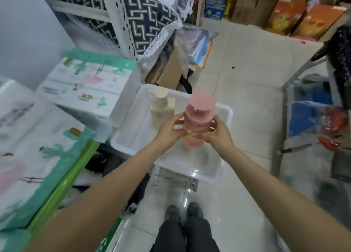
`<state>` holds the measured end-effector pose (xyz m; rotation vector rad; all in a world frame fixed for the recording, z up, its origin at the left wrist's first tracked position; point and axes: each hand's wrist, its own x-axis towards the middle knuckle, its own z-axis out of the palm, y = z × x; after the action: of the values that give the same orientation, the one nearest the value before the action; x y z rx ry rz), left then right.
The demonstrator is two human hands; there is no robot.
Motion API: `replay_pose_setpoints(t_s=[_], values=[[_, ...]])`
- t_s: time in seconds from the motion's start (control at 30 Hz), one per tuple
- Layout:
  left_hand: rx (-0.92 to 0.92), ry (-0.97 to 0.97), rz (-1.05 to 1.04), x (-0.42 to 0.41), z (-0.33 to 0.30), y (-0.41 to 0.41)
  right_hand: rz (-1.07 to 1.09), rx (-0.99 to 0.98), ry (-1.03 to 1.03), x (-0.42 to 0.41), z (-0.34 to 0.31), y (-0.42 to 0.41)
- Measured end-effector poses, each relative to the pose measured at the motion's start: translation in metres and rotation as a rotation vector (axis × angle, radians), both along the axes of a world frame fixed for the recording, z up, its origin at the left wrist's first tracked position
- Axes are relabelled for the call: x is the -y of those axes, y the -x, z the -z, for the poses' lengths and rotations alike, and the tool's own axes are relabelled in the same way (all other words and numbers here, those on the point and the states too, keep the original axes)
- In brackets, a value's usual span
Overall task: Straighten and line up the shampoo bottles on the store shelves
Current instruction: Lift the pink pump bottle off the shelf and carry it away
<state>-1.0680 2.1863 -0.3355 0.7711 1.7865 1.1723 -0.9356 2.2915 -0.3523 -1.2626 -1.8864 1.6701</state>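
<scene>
Here both the left hand [171,129] and the right hand [218,132] grip the blurred pink bottle [198,118] above the clear bin [224,116], beside the beige bottle [161,109]; next, probably, carry it upright to a shelf.

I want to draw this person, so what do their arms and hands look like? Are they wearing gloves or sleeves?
No gloves and no sleeves show: both forearms are bare right up to the bottom edge of the picture. The left hand and the right hand are bare too, with no ring, watch or bracelet that I can see. Lower down, the person wears dark trousers and dark shoes.
</scene>
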Motion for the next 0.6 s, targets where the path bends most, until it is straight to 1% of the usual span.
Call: replay_pose_setpoints(t_s=[0.13,0.27,0.43,0.6], values=[[0.006,0.023,-0.056,-0.015,0.033,0.006,0.008,0.029,0.031,-0.013,0.03,0.015],[0.021,0.052,-0.134,-0.02,0.052,0.005,0.014,0.028,0.098,-0.017,0.042,0.026],[0.017,0.07,-0.193,-0.022,0.052,0.002,-0.007,0.011,0.154,-0.021,0.042,0.032],[-0.041,0.098,-0.162,-0.019,0.045,-0.001,0.001,0.019,0.178,-0.021,0.049,0.026]])
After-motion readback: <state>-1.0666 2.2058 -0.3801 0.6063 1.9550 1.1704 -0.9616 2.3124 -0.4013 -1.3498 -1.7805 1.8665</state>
